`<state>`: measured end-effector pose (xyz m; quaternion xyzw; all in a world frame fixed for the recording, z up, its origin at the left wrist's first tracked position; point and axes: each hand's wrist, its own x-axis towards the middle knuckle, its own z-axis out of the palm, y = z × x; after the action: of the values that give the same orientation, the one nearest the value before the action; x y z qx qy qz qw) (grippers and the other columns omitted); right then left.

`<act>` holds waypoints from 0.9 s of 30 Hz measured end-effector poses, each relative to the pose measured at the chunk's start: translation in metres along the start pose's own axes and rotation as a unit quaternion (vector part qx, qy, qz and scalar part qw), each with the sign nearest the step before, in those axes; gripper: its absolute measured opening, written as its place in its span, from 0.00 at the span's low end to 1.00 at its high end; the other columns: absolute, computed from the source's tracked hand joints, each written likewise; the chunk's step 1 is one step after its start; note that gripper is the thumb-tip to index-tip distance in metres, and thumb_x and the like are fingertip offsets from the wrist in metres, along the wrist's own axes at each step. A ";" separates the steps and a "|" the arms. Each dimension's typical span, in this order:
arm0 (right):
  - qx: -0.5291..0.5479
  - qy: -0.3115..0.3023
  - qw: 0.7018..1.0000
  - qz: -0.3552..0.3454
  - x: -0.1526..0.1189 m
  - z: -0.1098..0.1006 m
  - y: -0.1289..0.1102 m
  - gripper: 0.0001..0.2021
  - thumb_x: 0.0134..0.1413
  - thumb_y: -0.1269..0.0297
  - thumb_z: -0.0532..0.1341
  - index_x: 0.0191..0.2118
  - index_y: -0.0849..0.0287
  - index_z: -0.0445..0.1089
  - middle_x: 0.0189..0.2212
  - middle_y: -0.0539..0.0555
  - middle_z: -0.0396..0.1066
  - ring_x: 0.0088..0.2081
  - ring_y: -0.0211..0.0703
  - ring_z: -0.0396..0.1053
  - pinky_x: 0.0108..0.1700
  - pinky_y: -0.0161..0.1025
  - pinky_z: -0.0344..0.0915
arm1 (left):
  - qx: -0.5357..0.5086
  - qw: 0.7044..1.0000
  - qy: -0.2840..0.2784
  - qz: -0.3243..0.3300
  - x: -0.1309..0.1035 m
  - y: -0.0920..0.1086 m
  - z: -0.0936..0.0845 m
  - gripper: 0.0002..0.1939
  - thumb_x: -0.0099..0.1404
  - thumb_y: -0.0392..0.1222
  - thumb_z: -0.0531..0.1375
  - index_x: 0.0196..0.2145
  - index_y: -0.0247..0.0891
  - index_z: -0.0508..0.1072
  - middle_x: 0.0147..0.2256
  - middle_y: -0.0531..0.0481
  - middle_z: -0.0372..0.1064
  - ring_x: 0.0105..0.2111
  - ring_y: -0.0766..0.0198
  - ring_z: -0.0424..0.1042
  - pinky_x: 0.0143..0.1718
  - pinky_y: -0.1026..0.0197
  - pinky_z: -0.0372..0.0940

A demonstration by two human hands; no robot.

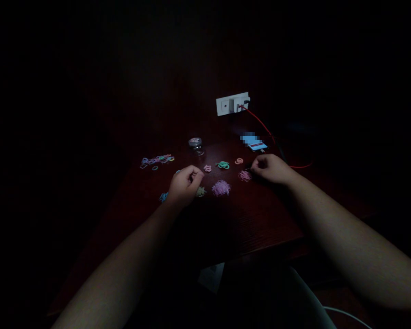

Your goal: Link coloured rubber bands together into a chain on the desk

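My left hand (186, 185) is closed in a pinch above the table, partly covering a yellow-green pile (201, 191) and a blue pile (163, 197) of small bands. Whatever its fingers hold is hidden. On the other side, my right hand (270, 169) pinches at the edge of a pink pile of small bands (245, 176); a tiny pale bit shows at its fingertips, too small to name. Between the hands lie a purple pile of bands (221, 188), pink rings (208, 168), green rings (223, 165) and orange rings (239, 161).
Mixed coloured rings (159, 159) lie at the table's left. A small clear jar (196, 145) stands at the back. A lit phone (258, 146) lies back right, near a red cable (260, 120) running from a wall socket (224, 106). The surroundings are very dark.
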<state>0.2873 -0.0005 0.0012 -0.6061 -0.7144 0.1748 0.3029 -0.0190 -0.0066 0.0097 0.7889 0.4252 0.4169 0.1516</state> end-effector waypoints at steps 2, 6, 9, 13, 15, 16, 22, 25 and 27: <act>-0.005 -0.004 1.000 0.001 0.000 0.001 0.001 0.04 0.48 0.65 0.59 0.28 0.60 0.67 0.25 0.51 0.70 0.27 0.37 0.66 0.30 0.33 0.60 | 0.001 1.000 -0.003 -0.003 0.000 0.000 0.000 0.12 0.65 0.46 0.54 0.30 0.37 0.71 0.29 0.51 0.70 0.28 0.66 0.68 0.30 0.65 0.61; -0.006 -0.018 1.000 0.002 0.000 0.000 0.000 0.06 0.49 0.63 0.60 0.28 0.60 0.68 0.25 0.51 0.71 0.26 0.37 0.65 0.30 0.33 0.59 | -0.009 1.000 0.000 -0.004 0.000 -0.001 0.000 0.12 0.65 0.46 0.54 0.30 0.37 0.71 0.28 0.51 0.70 0.29 0.65 0.68 0.30 0.64 0.62; -0.003 0.003 1.000 0.024 0.002 -0.003 0.003 0.10 0.53 0.58 0.58 0.29 0.60 0.69 0.25 0.52 0.71 0.26 0.38 0.65 0.29 0.34 0.59 | -0.015 1.000 0.006 -0.009 0.000 -0.002 -0.001 0.12 0.64 0.46 0.54 0.30 0.37 0.71 0.29 0.51 0.71 0.29 0.65 0.69 0.31 0.64 0.62; 0.014 0.064 0.995 0.079 0.008 -0.003 0.012 0.15 0.60 0.58 0.50 0.33 0.61 0.70 0.28 0.55 0.72 0.27 0.39 0.66 0.30 0.35 0.59 | -0.016 1.000 0.009 -0.016 0.000 -0.004 -0.001 0.12 0.64 0.46 0.54 0.30 0.37 0.71 0.29 0.51 0.71 0.29 0.65 0.69 0.31 0.64 0.62; 0.010 0.056 0.994 0.097 0.011 -0.001 0.014 0.14 0.60 0.60 0.51 0.33 0.61 0.71 0.30 0.56 0.73 0.29 0.40 0.67 0.31 0.35 0.60 | -0.015 1.000 0.005 -0.018 0.000 -0.005 -0.001 0.12 0.65 0.46 0.54 0.30 0.37 0.71 0.29 0.51 0.71 0.30 0.65 0.69 0.31 0.64 0.62; 0.009 0.045 0.994 0.102 0.011 0.000 0.014 0.13 0.59 0.60 0.52 0.33 0.61 0.71 0.31 0.57 0.74 0.29 0.40 0.68 0.31 0.35 0.61 | -0.014 1.000 0.004 -0.018 0.000 -0.005 -0.001 0.12 0.65 0.46 0.54 0.30 0.37 0.71 0.29 0.51 0.71 0.30 0.65 0.69 0.31 0.64 0.63; 0.082 0.014 0.991 0.108 0.009 0.007 0.005 0.09 0.57 0.65 0.53 0.35 0.61 0.70 0.31 0.57 0.75 0.27 0.40 0.70 0.29 0.35 0.63 | -0.013 1.000 0.004 -0.017 0.000 -0.004 -0.002 0.13 0.65 0.47 0.53 0.30 0.37 0.71 0.30 0.50 0.71 0.31 0.64 0.69 0.32 0.64 0.63; 0.125 0.008 0.985 0.115 0.008 0.008 0.001 0.08 0.57 0.66 0.52 0.35 0.61 0.68 0.30 0.57 0.75 0.25 0.38 0.68 0.25 0.34 0.62 | -0.006 1.000 0.007 -0.016 0.000 -0.004 -0.002 0.13 0.65 0.47 0.53 0.30 0.37 0.71 0.29 0.50 0.71 0.30 0.65 0.69 0.32 0.64 0.63; 0.142 0.011 0.983 0.117 0.008 0.008 0.000 0.08 0.57 0.66 0.51 0.35 0.61 0.66 0.29 0.56 0.74 0.24 0.38 0.68 0.24 0.34 0.62 | 0.002 1.000 0.013 -0.013 0.000 -0.004 -0.003 0.13 0.65 0.46 0.53 0.30 0.37 0.71 0.29 0.51 0.71 0.29 0.65 0.69 0.32 0.64 0.63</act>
<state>0.2815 0.0077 -0.0031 -0.6382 -0.6030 0.3018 0.3714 -0.0234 -0.0048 0.0089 0.7781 0.4385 0.4238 0.1502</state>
